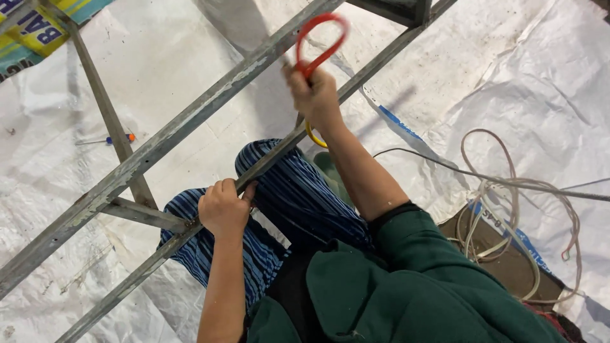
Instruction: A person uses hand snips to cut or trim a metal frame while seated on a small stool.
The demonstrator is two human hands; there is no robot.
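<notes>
We look down on our own two hands at a grey metal ladder frame (159, 149) that runs slantwise from the lower left to the upper right. Its two long rails lie close together, with open gaps between them and the short cross braces, and white sheeting shows through those gaps.

Our left hand (223, 208) is closed tight around the nearer rail, knuckles up, just beside the joint where a cross brace meets it. Our right hand (316, 96) is raised above that same rail, fingers curled shut around the red-handled tool (321, 39); its red loop stands up above the fist and crosses in front of the upper rail. A yellow handle loop (316, 136) shows just below the wrist, touching the line of the rail.

The rails are dull, scuffed and flecked with pale splashes. The white woven plastic sheet (521, 70) under everything is creased and speckled with dirt. At the right, pale cables (508, 190) lie in loose coils over a brown board (502, 260), and a thin dark wire runs out past them to the right edge. A small screwdriver (108, 140) lies on the sheet to the left, well apart from both hands. Blue striped trousers and a green sleeve fill the lower middle.
</notes>
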